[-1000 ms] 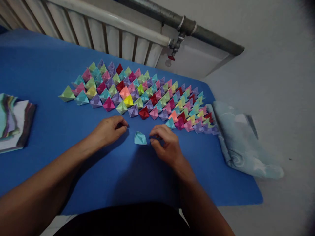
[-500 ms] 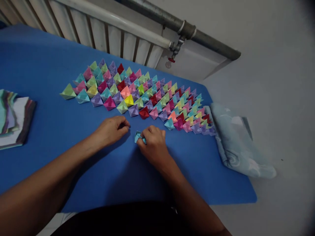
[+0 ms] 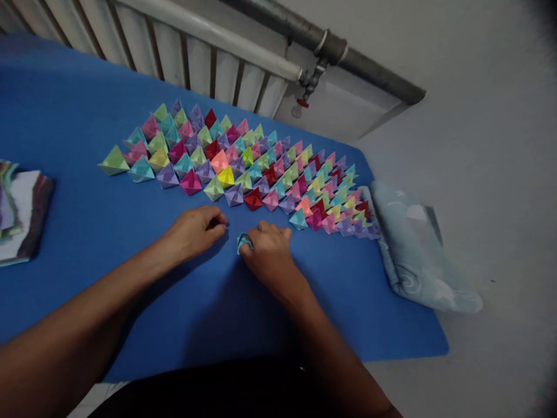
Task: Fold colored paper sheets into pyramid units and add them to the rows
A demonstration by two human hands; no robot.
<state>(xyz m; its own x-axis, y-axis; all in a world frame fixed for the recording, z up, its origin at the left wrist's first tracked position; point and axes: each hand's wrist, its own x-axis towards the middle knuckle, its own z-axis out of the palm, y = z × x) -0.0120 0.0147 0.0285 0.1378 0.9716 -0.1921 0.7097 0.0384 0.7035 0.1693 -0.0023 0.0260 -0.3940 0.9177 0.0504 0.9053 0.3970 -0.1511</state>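
On the blue table (image 3: pixel 78 209) lie several rows of small folded paper boats (image 3: pixel 243 162) in many colours. In front of them my right hand (image 3: pixel 267 252) is closed over a light blue folded paper boat (image 3: pixel 241 241), of which only a corner shows at my thumb. My left hand (image 3: pixel 195 229) rests on the table just left of it, fingers curled together, with nothing visible in them.
A stack of coloured paper sheets (image 3: pixel 20 215) lies at the left edge. A pale blue folded cloth (image 3: pixel 413 255) hangs over the table's right end. A radiator (image 3: pixel 191 58) and a grey pipe (image 3: pixel 331 49) run behind the table.
My right hand has moved left onto the light blue boat and closed over it. One second ago the boat lay free between my hands. My left hand has stayed put.
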